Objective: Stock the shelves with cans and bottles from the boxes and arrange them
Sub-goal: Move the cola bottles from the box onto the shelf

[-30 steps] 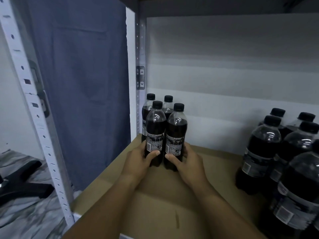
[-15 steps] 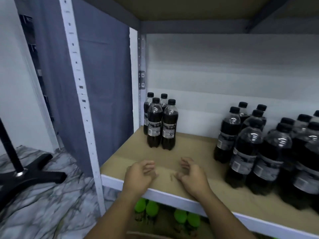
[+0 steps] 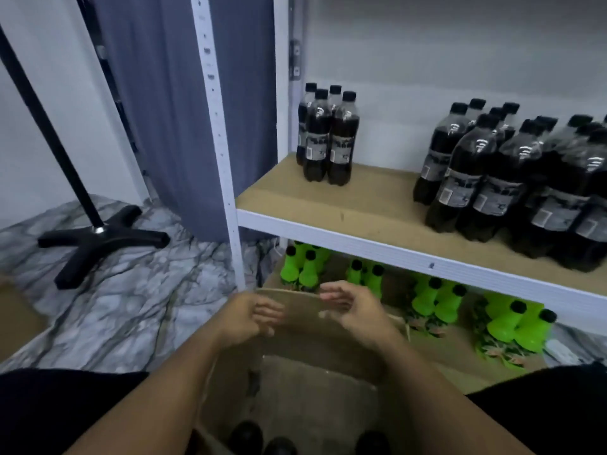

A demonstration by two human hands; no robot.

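Both hands empty, fingers loosely spread: left hand (image 3: 251,318) and right hand (image 3: 353,310) side by side, a small gap between them, above the open box (image 3: 295,389). Next bottles: black caps (image 3: 259,440) at the box bottom, directly below and nearer the body than the hands. Bottles appear upright, long axis vertical. Neither hand clearly nearer. Likely reach: straight down and back.

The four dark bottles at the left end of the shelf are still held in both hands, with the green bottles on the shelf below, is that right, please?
Not quite. The head view shows the four dark bottles standing free at the left end of the shelf. The left hand and right hand are empty, above the cardboard box. The green bottles are indeed on the shelf below.
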